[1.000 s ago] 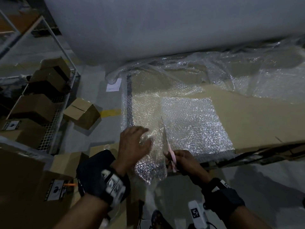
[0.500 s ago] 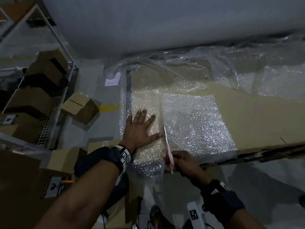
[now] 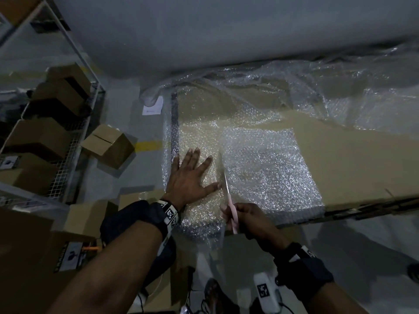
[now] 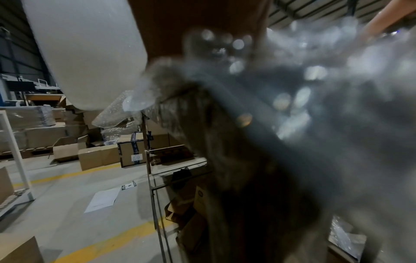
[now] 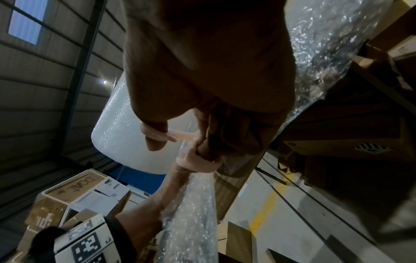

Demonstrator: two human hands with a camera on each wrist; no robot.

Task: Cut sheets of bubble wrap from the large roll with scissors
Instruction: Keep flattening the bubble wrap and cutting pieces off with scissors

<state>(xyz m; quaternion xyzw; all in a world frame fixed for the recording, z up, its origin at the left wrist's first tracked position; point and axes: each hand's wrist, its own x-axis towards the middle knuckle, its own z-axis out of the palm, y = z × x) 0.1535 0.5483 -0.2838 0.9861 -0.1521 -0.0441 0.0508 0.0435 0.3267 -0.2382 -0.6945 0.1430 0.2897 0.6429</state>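
L hand [image 3: 190, 177] flat, fingers spread, pressing the bubble wrap [image 3: 267, 164] down on the cardboard-topped counter [image 3: 353, 164]. R hand [image 3: 247, 217] just beside it, fingers curled thru pink scissors [image 3: 229, 200], blades pointing away along the cut line btwn both hands. Big roll [image 3: 226, 30] lies beyond the hands. Box [image 5: 74, 186] below R wrist reads "DOAL"; other labels too small to read.
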